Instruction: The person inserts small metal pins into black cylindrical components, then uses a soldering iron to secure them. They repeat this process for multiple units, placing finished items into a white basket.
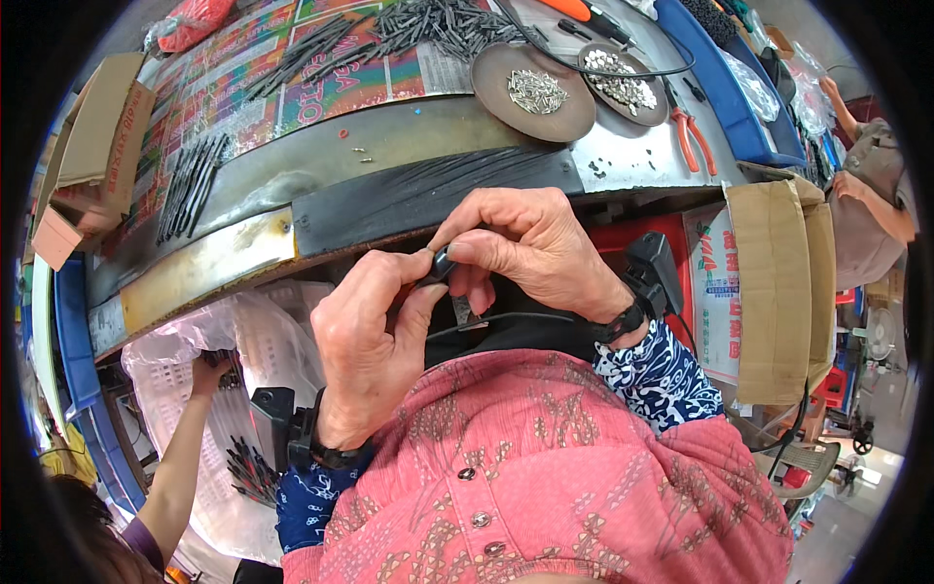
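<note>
Close together at the bench's front edge, my two hands meet over a small glossy black piece (442, 265). My left hand (370, 326) pinches its lower end between thumb and fingers. The thumb and index finger of my right hand (535, 243) grip its upper end, with the other fingers curled below. Most of the piece is covered by fingertips, so its exact kind does not show. Beyond my hands, a round brown dish (569, 125) holds small silvery metal pins, and a second dish (650, 115) holds small pale metal parts.
Red-handled pliers (693, 144) lie right of the dishes. Thin black sticks are piled at the back (438, 31) and rowed at left (193, 185). Cardboard boxes stand left (102, 146) and right (778, 292). Another person's arm (180, 457) reaches into a plastic-lined crate (175, 384) at lower left.
</note>
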A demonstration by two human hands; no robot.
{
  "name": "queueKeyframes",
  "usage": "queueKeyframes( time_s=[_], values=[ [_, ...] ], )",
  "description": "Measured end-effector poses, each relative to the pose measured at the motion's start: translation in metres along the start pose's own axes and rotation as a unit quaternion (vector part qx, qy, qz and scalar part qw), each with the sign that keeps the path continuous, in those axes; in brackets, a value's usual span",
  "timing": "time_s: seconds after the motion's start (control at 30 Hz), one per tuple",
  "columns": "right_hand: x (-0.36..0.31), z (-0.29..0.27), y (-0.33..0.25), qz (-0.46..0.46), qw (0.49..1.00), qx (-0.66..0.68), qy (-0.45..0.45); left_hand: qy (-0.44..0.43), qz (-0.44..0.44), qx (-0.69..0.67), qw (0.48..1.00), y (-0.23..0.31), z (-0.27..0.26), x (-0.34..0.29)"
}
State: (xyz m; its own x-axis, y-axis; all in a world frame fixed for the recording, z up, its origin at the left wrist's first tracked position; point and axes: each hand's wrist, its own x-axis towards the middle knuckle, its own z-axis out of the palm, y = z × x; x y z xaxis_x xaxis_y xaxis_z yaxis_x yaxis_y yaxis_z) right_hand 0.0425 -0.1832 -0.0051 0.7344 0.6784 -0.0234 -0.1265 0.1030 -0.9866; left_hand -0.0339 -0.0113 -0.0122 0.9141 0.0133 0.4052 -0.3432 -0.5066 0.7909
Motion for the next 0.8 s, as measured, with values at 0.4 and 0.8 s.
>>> queueKeyframes(
  time_s=[0.4, 0.8],
  values=[
    [-0.009, -0.008, 0.001, -0.053, 0.976, -0.206, -0.048, -0.008, -0.021, 0.011, 1.000, -0.007, 0.003, -0.011],
    [-0.014, -0.008, 0.018, -0.133, 0.957, -0.254, -0.042, -0.004, 0.033, 0.046, 0.998, -0.012, 0.009, -0.019]
  ],
)
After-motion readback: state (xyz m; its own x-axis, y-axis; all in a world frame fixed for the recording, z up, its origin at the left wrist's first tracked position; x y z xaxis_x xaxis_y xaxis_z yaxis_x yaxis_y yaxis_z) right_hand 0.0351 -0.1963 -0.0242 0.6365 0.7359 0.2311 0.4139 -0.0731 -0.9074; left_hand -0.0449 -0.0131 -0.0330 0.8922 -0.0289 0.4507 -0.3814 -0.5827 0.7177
